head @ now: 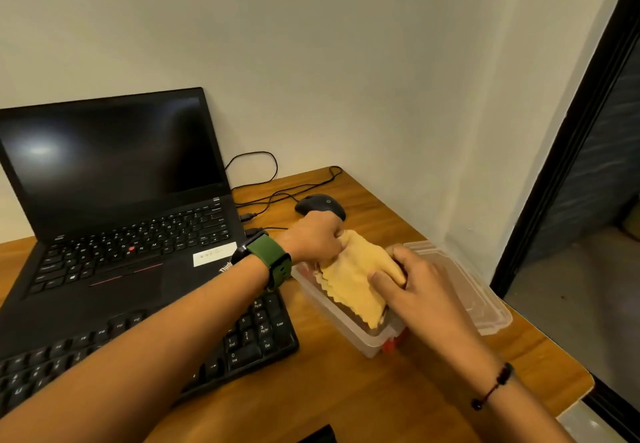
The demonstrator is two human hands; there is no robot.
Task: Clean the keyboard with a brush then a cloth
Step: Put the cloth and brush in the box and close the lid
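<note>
Yellow cloth [353, 276] is lying across the open top of a clear plastic box [349, 325] near the right edge of the wooden desk [381, 401], and both hands are working on it there. The left hand [317, 240] is reaching across from the keyboard side and pinching the cloth's far corner between curled fingers and thumb, which is lifting that corner a little. The right hand [420, 283] is gripping the cloth's right side, thumb on top and fingers curled under the fold. Holding it at two points looks like a way of drawing the cloth out flat, or folding it back in; which one cannot be told.

The box's lid [460, 290] is lying just beside the box, toward the desk's right edge, presumably set there to leave the opening free. Something dark is sitting in the box under the cloth; whether it is the brush cannot be told.

The black keyboard [242, 345], the thing to be cleaned, is sitting at the desk's front left, in front of an open laptop [114, 207], partly under the left forearm. A black mouse [320, 205] is sitting toward the desk's back edge, behind the left hand.
</note>
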